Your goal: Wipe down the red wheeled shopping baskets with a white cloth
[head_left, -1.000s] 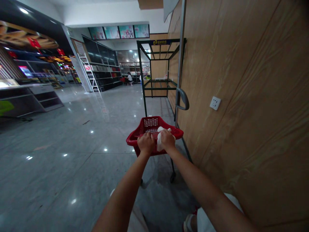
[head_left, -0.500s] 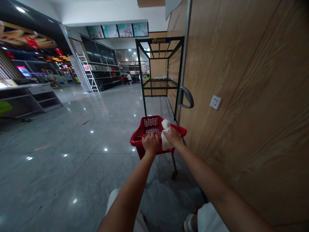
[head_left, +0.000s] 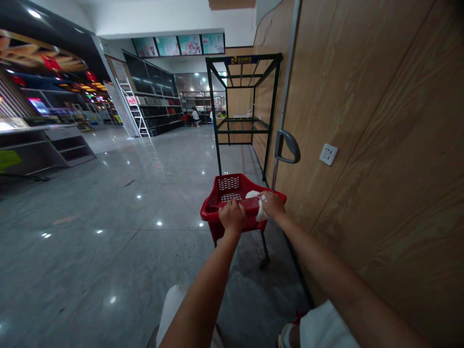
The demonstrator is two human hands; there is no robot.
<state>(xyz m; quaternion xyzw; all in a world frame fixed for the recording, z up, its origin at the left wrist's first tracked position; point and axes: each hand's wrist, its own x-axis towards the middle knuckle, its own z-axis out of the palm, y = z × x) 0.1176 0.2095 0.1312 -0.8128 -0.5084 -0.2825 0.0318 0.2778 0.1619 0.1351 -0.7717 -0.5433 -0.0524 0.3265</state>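
Fingers [head_left: 235, 203] of my left hand [head_left: 232, 216] curl closed over the near edge of the red cart [head_left: 208, 213], just below the frame's centre. To their right, I have my right hand [head_left: 273, 205] closed around a white cloth [head_left: 261, 215] at that edge. Upper centre, I see a dark metal rack [head_left: 242, 131]; wooden wall [head_left: 380, 193] fills the frame's right.

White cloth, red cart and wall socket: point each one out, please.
White cloth [head_left: 261, 214], head view: its lower, hanging part.
Red cart [head_left: 229, 182], head view: its perforated far wall.
Wall socket [head_left: 328, 154], head view: the middle of its faceplate.
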